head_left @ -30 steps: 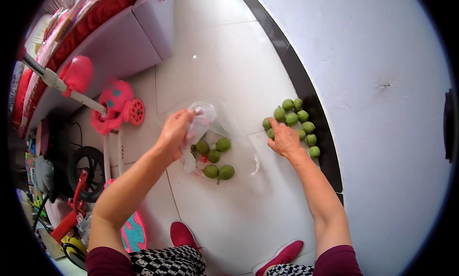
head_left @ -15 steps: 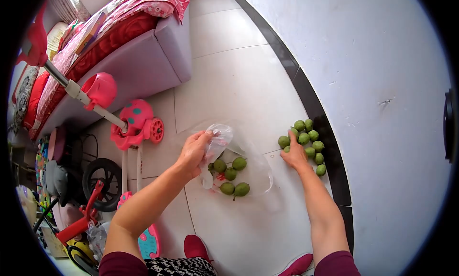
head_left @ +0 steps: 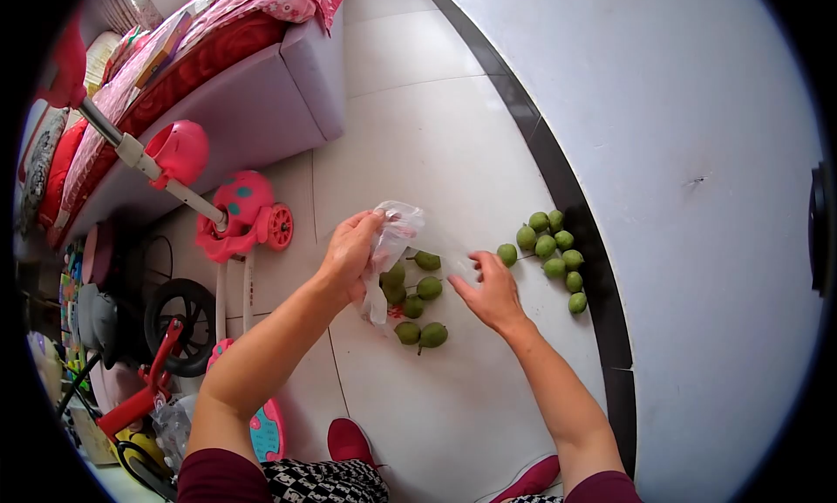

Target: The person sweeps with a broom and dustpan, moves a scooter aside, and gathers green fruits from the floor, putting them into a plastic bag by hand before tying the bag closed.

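My left hand (head_left: 350, 252) is closed on the gathered top of a clear plastic bag (head_left: 399, 224), holding it up off the tiles. Inside the bag lie several round green fruits (head_left: 429, 288), some with short stems; a little red print shows through the plastic. Just right of the bag's mouth is my right hand (head_left: 493, 294), thumb and fingers apart, with no fruit seen in it. One loose green fruit (head_left: 506, 254) sits close beside its fingers. Farther right, several more green fruits (head_left: 555, 268) lie grouped on the floor near the dark skirting.
A pink scooter (head_left: 240, 208) stands on the left, by a bed (head_left: 288, 93) with red and pink bedding. A black wheel (head_left: 183, 327) and a red frame are lower left. The pale wall (head_left: 697, 241) rises on the right. Both feet wear red shoes (head_left: 350, 440).
My right hand has moved left from the loose fruits to the bag's mouth. More fruit now shows inside the bag, and the loose group is smaller. My left hand keeps its hold.
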`<state>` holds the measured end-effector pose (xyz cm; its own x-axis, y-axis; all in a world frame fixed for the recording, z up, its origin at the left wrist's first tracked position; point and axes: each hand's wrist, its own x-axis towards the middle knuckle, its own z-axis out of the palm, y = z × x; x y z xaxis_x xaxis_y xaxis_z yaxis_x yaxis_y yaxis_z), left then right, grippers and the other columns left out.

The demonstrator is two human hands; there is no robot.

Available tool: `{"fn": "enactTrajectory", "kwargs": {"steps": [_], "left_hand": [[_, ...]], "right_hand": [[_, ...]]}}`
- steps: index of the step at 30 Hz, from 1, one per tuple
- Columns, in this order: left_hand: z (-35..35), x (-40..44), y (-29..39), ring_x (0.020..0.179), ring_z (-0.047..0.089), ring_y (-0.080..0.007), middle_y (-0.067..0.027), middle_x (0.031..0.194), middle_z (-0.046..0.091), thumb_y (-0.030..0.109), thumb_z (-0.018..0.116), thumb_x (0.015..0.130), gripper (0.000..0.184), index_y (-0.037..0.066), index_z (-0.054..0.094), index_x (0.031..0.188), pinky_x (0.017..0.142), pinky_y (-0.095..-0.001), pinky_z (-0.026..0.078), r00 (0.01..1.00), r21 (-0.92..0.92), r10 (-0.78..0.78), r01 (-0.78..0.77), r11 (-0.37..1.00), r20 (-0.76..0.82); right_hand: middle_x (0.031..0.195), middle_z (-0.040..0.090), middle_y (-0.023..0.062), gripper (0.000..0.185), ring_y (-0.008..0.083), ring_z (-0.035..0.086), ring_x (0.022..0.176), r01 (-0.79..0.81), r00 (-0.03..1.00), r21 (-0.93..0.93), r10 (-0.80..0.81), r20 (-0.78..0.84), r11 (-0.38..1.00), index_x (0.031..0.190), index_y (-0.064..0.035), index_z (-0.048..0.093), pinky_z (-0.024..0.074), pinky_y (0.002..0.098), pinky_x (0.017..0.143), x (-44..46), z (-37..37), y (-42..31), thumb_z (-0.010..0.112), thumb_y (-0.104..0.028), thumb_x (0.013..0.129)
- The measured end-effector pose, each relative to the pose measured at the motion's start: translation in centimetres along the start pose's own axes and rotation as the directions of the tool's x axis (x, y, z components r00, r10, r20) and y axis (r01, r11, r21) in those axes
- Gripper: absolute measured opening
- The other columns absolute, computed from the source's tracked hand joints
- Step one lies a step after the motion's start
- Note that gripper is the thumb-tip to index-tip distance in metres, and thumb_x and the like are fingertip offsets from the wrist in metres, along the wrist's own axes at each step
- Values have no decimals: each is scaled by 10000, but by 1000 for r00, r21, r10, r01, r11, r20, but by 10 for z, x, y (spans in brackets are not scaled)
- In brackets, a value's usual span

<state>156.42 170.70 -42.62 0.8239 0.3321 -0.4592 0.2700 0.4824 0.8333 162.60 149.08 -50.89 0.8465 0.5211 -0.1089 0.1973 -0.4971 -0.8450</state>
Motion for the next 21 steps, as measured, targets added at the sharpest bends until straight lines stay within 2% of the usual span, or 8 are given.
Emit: {"fn": "enactTrajectory", "kwargs": {"steps": [1, 4, 7, 9, 10, 13, 15, 21], "left_hand": [[-4, 1, 1, 599, 504, -77, -75, 902, 668, 244, 449, 967, 271, 16, 580, 1030, 488, -228, 442, 1000, -4, 0, 0, 1000, -2], [-16, 1, 6, 622, 594, -94, -93, 899, 678, 207, 467, 964, 246, 11, 573, 1067, 497, -195, 501, 997, 22, -25, 24, 999, 76], [-15, -5, 13, 512, 426, -47, -65, 904, 676, 244, 465, 963, 262, 30, 592, 1047, 449, -186, 401, 1000, 100, -2, 2, 995, 0], [-19, -4, 18, 518, 443, -35, -39, 875, 669, 239, 485, 955, 250, 39, 601, 1048, 430, -167, 390, 997, 68, 73, -71, 995, -35], [-28, 3, 20, 529, 465, -24, -19, 824, 656, 230, 510, 943, 228, 51, 612, 1041, 420, -161, 390, 991, 65, 114, -109, 992, -72], [-64, 15, 44, 580, 555, -67, -39, 837, 659, 187, 543, 914, 185, 56, 617, 1022, 431, -175, 415, 963, -9, 202, -207, 978, -178], [-60, -17, 77, 799, 673, -212, -148, 994, 677, 163, 530, 917, 236, -2, 583, 1077, 673, -317, 575, 951, -58, 293, -300, 952, -102], [-73, -47, 117, 799, 665, -188, -98, 928, 678, 196, 555, 928, 215, 3, 631, 988, 722, -322, 565, 907, -46, 404, -412, 910, -121]], "right_hand": [[1063, 583, 180, 577, 313, 588, 969, 87, 983, -313, -134, -129, 946, 1188, 6, 495, 489, 413, 803, -10, -5, 9, 724, -323, 773], [1123, 547, 192, 562, 350, 546, 1038, -30, 992, -417, -26, -127, 909, 1152, -8, 504, 469, 422, 854, -34, -8, 27, 740, -319, 747], [971, 613, 163, 432, 293, 608, 908, -79, 997, -414, 80, -15, 907, 1048, 13, 551, 498, 389, 788, -44, 7, 63, 685, -319, 806], [777, 636, 122, 327, 212, 626, 728, -393, 880, 130, 331, 340, 910, 918, 30, 586, 517, 341, 690, -35, 13, 55, 588, -295, 883], [675, 625, 85, 344, 148, 595, 598, -314, 914, 199, 239, 327, 928, 820, 28, 586, 509, 296, 591, -34, 16, 41, 503, -285, 936], [659, 608, 59, 366, 122, 576, 549, -269, 928, 406, 122, 352, 873, 782, -5, 548, 484, 265, 519, -25, 11, -34, 466, -314, 960], [623, 584, 38, 349, 104, 547, 500, -201, 933, 515, 3, 359, 833, 789, -28, 516, 460, 238, 475, -25, -2, -84, 431, -310, 976], [592, 549, 21, 357, 86, 494, 478, -202, 918, 764, -152, 365, 613, 796, -58, 515, 420, 222, 429, -43, -36, -112, 427, -342, 994]]}}
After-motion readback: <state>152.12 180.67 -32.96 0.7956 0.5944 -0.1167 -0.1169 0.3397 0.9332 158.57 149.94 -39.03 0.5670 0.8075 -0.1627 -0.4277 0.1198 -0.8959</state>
